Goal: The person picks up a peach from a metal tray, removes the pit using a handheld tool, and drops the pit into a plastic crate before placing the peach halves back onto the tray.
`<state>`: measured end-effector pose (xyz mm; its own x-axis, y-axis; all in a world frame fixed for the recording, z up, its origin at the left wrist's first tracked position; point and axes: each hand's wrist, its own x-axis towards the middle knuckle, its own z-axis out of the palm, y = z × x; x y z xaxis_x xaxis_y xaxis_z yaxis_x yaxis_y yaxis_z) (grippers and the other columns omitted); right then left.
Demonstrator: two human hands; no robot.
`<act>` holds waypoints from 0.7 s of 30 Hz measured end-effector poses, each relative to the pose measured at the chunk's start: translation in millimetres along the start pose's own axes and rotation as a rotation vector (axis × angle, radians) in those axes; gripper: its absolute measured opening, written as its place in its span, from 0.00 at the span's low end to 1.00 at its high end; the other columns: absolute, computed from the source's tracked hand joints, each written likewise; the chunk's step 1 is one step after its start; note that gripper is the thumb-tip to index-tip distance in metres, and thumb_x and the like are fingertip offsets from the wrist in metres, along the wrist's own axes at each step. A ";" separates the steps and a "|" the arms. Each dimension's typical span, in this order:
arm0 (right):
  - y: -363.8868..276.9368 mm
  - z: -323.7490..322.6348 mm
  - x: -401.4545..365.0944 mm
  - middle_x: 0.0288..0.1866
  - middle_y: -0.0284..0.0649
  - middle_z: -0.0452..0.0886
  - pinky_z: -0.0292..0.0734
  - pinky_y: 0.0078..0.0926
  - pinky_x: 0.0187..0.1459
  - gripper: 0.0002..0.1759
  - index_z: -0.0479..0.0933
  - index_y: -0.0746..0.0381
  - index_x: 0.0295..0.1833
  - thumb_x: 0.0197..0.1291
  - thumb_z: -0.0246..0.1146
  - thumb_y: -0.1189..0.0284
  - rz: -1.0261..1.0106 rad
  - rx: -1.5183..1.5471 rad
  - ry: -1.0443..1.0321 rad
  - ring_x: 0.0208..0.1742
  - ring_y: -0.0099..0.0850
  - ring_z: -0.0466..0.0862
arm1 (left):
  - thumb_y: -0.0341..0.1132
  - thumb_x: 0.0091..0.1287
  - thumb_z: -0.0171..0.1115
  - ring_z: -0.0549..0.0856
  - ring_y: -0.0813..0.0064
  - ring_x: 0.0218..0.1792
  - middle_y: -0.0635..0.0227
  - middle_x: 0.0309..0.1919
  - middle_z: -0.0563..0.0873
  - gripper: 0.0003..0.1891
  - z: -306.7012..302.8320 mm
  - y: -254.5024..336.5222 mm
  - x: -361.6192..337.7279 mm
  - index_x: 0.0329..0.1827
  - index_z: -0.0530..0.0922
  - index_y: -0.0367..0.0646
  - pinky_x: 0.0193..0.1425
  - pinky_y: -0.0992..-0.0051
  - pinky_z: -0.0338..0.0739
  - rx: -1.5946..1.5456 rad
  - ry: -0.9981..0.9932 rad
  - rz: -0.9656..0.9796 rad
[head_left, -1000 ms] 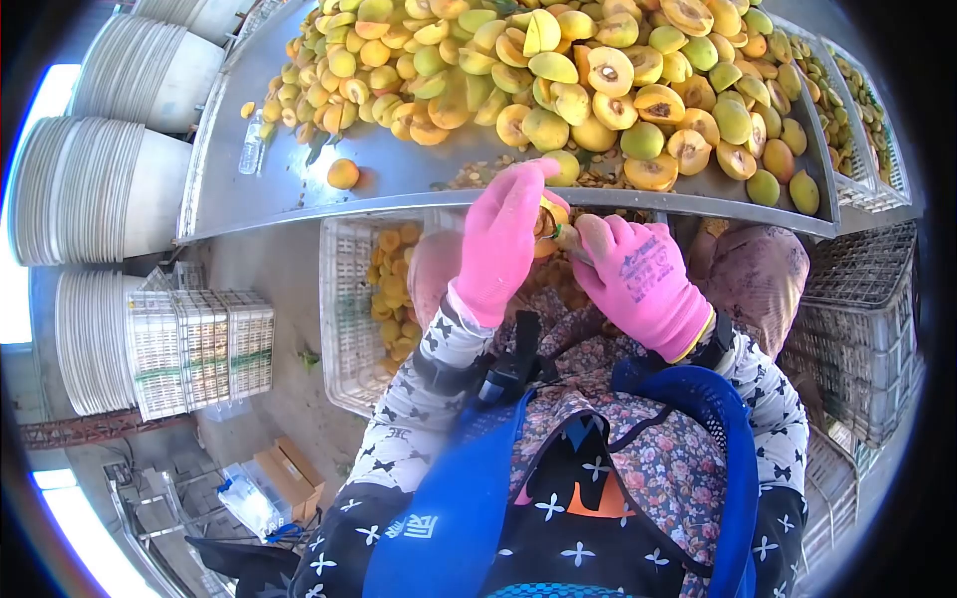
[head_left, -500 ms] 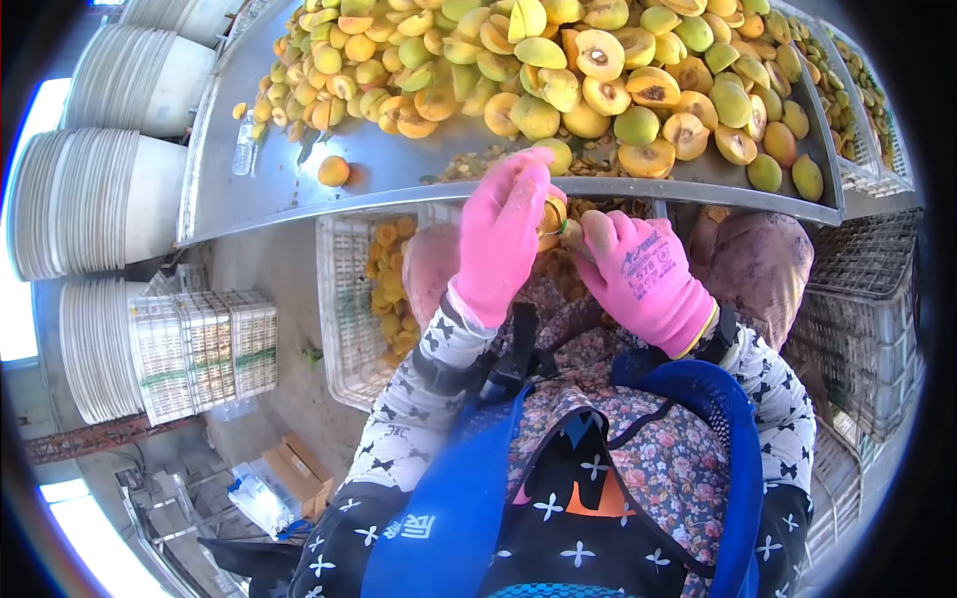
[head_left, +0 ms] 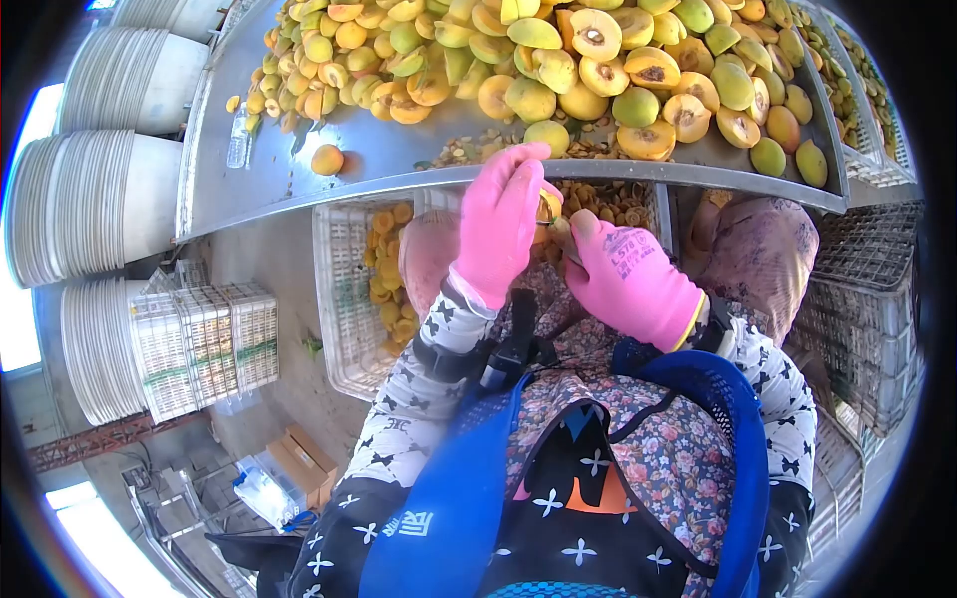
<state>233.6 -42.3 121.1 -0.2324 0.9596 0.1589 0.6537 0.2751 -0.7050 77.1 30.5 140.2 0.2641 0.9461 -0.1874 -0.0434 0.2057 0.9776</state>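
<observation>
My left hand (head_left: 501, 227), in a pink glove, is wrapped round a yellow fruit piece (head_left: 548, 207) just below the metal table's front edge. Beside it, my right hand (head_left: 628, 274), in a matching glove, is closed on a small tool (head_left: 565, 239) whose tip is near the fruit; most of the tool is hidden by the fingers. Beyond both hands, a heap of halved and whole yellow-green fruit (head_left: 449, 55) lies on the metal table (head_left: 399, 154). Pits and scraps (head_left: 478, 148) are scattered near its edge.
A white crate (head_left: 344, 299) with fruit halves stands under the table, left of my knees. Stacked white tubs (head_left: 90, 204) and crates (head_left: 204, 349) are at the left. More crates (head_left: 862, 299) stand at the right. A plastic bottle (head_left: 239, 138) and a single fruit (head_left: 327, 159) lie on the table.
My right hand has shifted slightly down, and its tool has drawn back a little from the fruit. My left hand still holds the fruit piece, slightly turned.
</observation>
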 end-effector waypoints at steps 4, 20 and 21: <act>7.0 -0.1 0.3 0.30 0.51 0.79 0.77 0.48 0.33 0.14 0.68 0.63 0.44 0.59 0.65 0.72 0.003 -0.148 -0.103 0.32 0.53 0.82 | 0.36 0.78 0.55 0.83 0.81 0.37 0.67 0.35 0.86 0.15 -0.9 -2.5 -5.1 0.61 0.77 0.37 0.44 0.82 0.76 0.007 0.020 -0.100; -6.0 1.6 -4.6 0.23 0.41 0.76 0.72 0.34 0.25 0.10 0.74 0.64 0.41 0.63 0.65 0.69 0.345 0.931 -0.220 0.22 0.35 0.78 | 0.49 0.81 0.47 0.86 0.71 0.33 0.59 0.36 0.88 0.26 16.6 13.7 -10.7 0.63 0.76 0.34 0.38 0.74 0.82 -0.255 0.022 0.017; -14.9 -26.6 2.1 0.23 0.38 0.76 0.70 0.30 0.23 0.09 0.75 0.64 0.41 0.63 0.64 0.70 0.482 1.115 -0.408 0.20 0.30 0.76 | 0.50 0.81 0.47 0.86 0.70 0.32 0.58 0.35 0.88 0.26 14.7 12.7 -12.5 0.63 0.76 0.33 0.36 0.74 0.82 -0.256 -0.006 0.034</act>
<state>242.5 -42.8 150.4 -0.4741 0.8052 -0.3561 -0.1748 -0.4825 -0.8583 87.3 17.6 156.4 0.2643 0.9522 -0.1535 -0.2946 0.2313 0.9272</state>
